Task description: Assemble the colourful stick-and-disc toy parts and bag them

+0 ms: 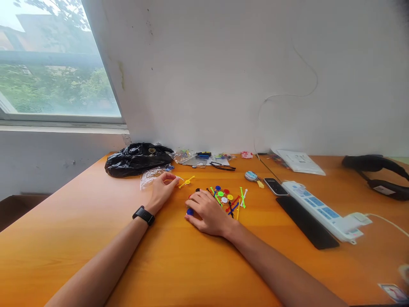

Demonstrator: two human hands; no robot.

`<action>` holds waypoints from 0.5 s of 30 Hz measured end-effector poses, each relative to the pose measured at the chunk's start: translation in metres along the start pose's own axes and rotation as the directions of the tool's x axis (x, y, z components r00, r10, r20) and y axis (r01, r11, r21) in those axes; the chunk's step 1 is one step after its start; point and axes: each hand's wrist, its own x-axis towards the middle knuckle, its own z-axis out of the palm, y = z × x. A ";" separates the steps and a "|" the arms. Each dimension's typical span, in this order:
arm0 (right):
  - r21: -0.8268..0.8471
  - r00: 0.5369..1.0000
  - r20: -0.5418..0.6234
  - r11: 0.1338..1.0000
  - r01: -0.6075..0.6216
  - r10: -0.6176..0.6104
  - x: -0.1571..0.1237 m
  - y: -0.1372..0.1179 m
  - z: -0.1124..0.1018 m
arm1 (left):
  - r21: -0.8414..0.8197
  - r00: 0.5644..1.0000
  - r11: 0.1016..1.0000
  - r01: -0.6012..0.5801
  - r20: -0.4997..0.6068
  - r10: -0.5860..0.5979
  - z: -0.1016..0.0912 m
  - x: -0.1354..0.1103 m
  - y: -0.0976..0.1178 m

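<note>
Left hand [162,189], fingers pinched narrow, meets a thin yellow plastic stick [187,182] at its 3 o'clock on the orange desk [64,238]. Right hand [207,213] lies palm-down and half-curled, its thumb touching a round blue plastic disc [190,211]; I cannot tell if it grips.

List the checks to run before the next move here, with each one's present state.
1. Both hands in view: ok, left hand and right hand are low over the table.
2. Left fingers gripping the yellow stick: cannot tell.
3. Right hand touching the blue disc: ok; whether it grips it, cannot tell.
4. Coloured pieces close to the right hand: ok.
5. Power strip apart from the pieces: ok.
</note>
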 end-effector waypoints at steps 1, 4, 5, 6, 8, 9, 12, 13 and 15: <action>0.001 1.000 -0.003 1.000 -0.012 0.012 -0.001 0.001 -0.002 | 0.029 1.000 0.999 -0.019 0.017 0.019 0.000 -0.001 0.001; 0.012 0.999 -0.025 0.999 -0.037 0.037 -0.005 0.006 -0.006 | 0.055 0.994 0.994 -0.092 0.061 0.088 0.002 -0.003 0.004; 0.023 0.999 -0.032 0.999 -0.040 0.041 -0.006 0.007 -0.007 | 0.061 0.990 0.990 -0.124 0.075 0.120 0.003 -0.004 0.005; 0.041 0.998 -0.039 0.998 -0.042 0.043 -0.007 0.009 -0.008 | 0.073 0.984 0.984 -0.164 0.087 0.157 0.004 -0.005 0.006; 0.083 0.996 -0.073 0.995 -0.046 0.052 -0.008 0.012 -0.009 | 0.118 0.960 0.957 -0.265 0.124 0.251 0.007 -0.007 0.008; 0.097 0.993 -0.099 0.994 -0.054 0.063 -0.008 0.015 -0.009 | 0.152 0.942 0.935 -0.322 0.151 0.300 0.008 -0.010 0.010; 0.080 0.961 -0.217 0.984 -0.159 0.173 -0.007 0.029 -0.013 | 0.241 0.873 0.852 -0.465 0.285 0.396 0.009 -0.018 0.016; 0.065 0.940 -0.255 0.974 -0.218 0.228 -0.008 0.035 -0.014 | 0.259 0.854 0.833 -0.489 0.335 0.397 0.009 -0.021 0.019; 0.038 0.897 -0.301 0.944 -0.328 0.324 -0.009 0.046 -0.017 | 0.283 0.840 0.826 -0.487 0.411 0.355 0.008 -0.025 0.023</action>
